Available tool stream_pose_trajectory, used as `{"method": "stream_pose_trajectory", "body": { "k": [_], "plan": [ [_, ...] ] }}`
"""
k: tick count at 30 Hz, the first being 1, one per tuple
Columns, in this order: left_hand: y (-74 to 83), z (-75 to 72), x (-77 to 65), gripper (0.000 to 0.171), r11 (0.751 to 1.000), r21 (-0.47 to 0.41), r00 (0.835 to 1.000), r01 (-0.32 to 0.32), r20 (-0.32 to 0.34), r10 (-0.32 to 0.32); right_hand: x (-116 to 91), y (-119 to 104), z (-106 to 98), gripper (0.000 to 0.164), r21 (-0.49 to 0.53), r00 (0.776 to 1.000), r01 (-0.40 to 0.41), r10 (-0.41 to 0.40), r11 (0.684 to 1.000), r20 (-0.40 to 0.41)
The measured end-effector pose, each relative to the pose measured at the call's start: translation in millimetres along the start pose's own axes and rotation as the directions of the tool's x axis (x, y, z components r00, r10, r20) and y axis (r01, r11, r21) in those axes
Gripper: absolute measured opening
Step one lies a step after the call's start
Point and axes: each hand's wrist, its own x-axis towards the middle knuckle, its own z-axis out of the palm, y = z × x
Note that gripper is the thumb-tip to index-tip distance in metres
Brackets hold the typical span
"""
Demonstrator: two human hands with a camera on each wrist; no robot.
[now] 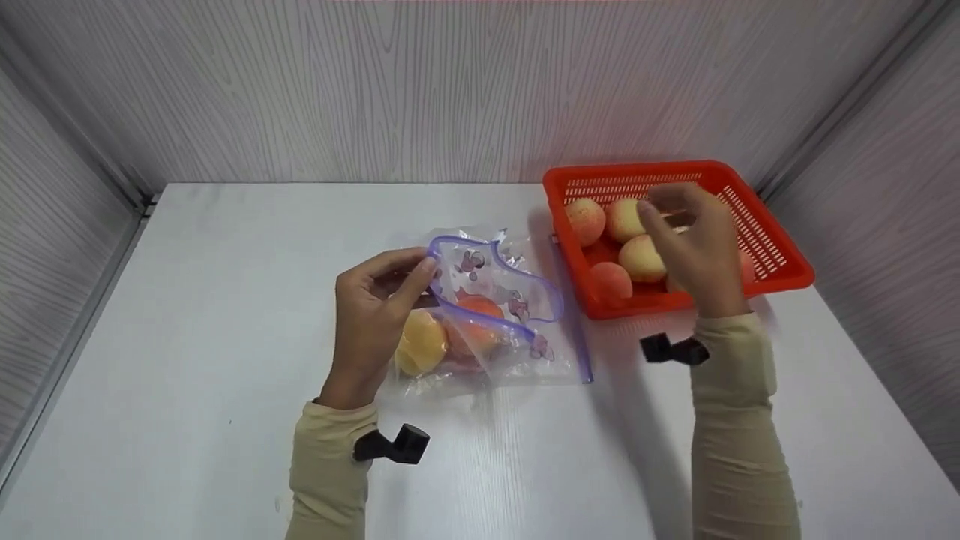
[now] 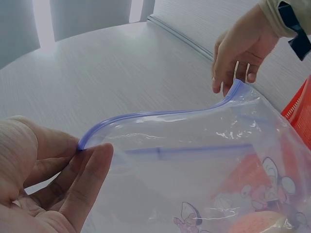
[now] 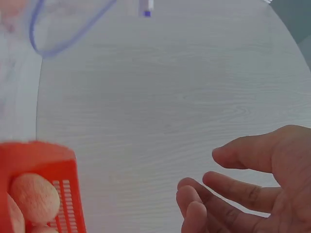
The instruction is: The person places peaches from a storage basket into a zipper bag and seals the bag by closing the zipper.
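Over a white tabletop [image 1: 217, 322], the left hand [image 1: 375, 307] pinches the zip bag [image 1: 517, 356] beside it; the right hand [image 1: 701, 247], loosely spread, hovers above a red basket [image 1: 801, 277] of peaches [image 1: 641, 257]

High head view facing down, close wrist views, red basket [image 1: 784, 283] in all
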Motion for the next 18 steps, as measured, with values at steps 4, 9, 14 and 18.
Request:
{"method": "stream_pose_trajectory", "body": {
  "k": [4,9,14,18],
  "plan": [
    [-0.3,0.1,1.0,0.019,1.000,-0.007,1.000,0.008,0.005,-0.008,28.6,7.8,-16.2,0.039,-0.102,0.998,-0.056,0.056,0.993,-0.004],
    [-0.8,0.1,0.2,0.019,1.000,0.002,1.000,0.015,0.009,-0.015,53.9,39.3,-15.1,0.056,-0.259,0.978,-0.067,0.115,0.964,0.177],
    [0.6,0.7,-0.9,0.018,1.000,-0.003,0.999,0.030,0.011,-0.030,62.5,73.3,-2.2,0.067,-0.413,0.857,-0.059,0.258,0.909,0.446],
    [2.1,2.5,-1.0,0.019,0.999,-0.011,0.999,0.041,0.014,-0.041,62.0,94.2,7.6,0.070,-0.474,0.698,-0.134,0.423,0.870,0.578]
  ]
}}
